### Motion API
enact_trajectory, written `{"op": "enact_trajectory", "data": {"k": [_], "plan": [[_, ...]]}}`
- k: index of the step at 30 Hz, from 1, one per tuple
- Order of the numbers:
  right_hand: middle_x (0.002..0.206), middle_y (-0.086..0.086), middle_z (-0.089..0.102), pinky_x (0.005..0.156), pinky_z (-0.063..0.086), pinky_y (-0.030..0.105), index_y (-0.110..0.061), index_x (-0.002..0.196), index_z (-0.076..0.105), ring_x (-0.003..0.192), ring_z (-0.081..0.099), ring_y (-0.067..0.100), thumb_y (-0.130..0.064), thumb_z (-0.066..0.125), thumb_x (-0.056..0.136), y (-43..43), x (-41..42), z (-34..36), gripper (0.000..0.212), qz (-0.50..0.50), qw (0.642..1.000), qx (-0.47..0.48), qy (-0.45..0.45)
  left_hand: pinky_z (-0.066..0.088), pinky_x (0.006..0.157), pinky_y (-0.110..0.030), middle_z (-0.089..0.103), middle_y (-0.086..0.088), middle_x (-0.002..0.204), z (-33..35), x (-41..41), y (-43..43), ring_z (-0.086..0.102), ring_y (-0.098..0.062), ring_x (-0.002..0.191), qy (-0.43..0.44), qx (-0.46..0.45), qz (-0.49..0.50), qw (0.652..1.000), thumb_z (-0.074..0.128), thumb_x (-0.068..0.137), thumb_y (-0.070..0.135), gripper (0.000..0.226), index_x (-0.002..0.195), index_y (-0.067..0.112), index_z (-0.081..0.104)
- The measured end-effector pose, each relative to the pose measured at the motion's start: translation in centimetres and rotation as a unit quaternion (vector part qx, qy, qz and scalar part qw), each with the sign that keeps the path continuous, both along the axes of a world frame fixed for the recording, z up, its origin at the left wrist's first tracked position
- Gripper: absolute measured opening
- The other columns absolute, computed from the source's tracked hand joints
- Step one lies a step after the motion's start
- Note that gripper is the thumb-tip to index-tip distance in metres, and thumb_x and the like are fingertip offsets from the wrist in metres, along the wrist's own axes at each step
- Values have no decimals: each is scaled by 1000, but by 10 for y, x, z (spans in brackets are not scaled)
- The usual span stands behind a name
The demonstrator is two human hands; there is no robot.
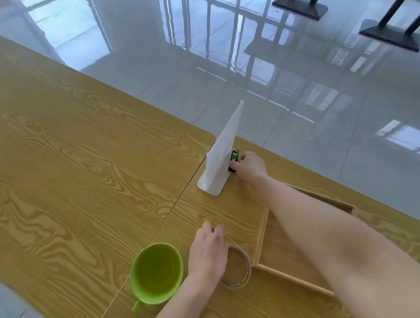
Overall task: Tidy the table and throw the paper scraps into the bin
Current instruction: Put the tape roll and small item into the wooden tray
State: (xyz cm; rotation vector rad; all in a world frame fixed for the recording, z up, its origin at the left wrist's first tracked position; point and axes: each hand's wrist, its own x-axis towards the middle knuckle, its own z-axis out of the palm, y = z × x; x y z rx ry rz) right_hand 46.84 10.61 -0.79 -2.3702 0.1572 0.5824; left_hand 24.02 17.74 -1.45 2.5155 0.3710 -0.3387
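We judge the tidying barely begun: the white paper (220, 162) stands mid-frame on the surface (70, 166), with the tape roll (242, 269) and green cup (156, 271) outside the tray (261, 229) and no bin in view. Our right hand (250, 166) has its fingers clenched on a small black-green item (234, 158). Our left hand (207, 251) lies released by the roll.

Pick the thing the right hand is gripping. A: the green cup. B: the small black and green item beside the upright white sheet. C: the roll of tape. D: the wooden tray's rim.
B: the right hand curls its fingers round the small black and green item, right beside the upright white sheet.
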Motion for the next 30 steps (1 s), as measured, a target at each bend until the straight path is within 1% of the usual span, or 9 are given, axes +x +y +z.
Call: {"op": "enact_trajectory", "data": {"k": [2,6,9,13,17,21,24,28,30], "plan": [[104,6,65,84,58,48,-9,113,54,93,69,29,-44,67,90,3,3,-5,44,3,1000,-28,1,50,86,-37,46,0,102,0,5,3,51,-21,98,8,11,-28,1000,56,96,25,24,118,15,60],[101,10,67,82,58,48,-9,111,50,91,70,33,-52,66,88,7,11,-10,52,0,998,-59,-5,49,87,-38,50,-1,101,0,11,11,53,-22,100,17,-6,-67,998,64,93,32,32,121,18,64],[98,11,68,75,59,45,-8,109,50,87,70,32,-48,68,88,10,13,-11,48,11,997,-80,-16,49,86,-38,48,1,99,0,12,16,51,-22,99,36,-11,-98,994,70,87,34,36,121,23,64],[101,11,67,67,54,41,-8,107,52,87,67,30,-38,71,88,8,15,-14,40,11,995,-96,-32,49,85,-36,52,1,96,-6,9,14,54,-21,97,21,6,-112,993,61,90,21,16,105,19,67],[97,11,68,70,55,42,-7,104,56,89,69,30,-35,73,87,-1,16,-13,37,3,996,-84,-22,48,81,-31,56,1,93,-8,12,11,56,-19,92,-1,-10,-74,997,54,89,11,19,97,17,70],[86,11,71,74,61,45,-5,95,59,78,72,28,-34,74,88,-15,8,-4,33,9,998,-62,-16,49,79,-31,60,1,91,-7,17,10,57,-18,89,-3,-26,7,1000,55,85,9,17,90,15,70],[76,-3,61,69,61,41,-12,96,54,64,73,22,-33,72,89,-30,-5,11,29,-1,999,-24,-48,47,72,-28,63,3,86,-5,20,9,57,-16,85,-2,-34,77,996,61,83,11,10,82,15,70],[87,-4,65,62,62,37,-19,107,53,58,71,15,-36,73,89,-66,-35,27,32,-38,994,46,-89,43,60,-25,65,9,75,4,26,6,60,-11,73,13,-77,163,984,65,79,18,6,77,22,70],[89,-4,67,63,62,39,-20,106,57,67,71,15,-35,75,87,-89,-55,28,31,-70,990,73,-101,41,55,-22,64,12,67,8,29,3,60,-7,67,15,-90,183,979,66,77,18,9,74,26,68]]}}
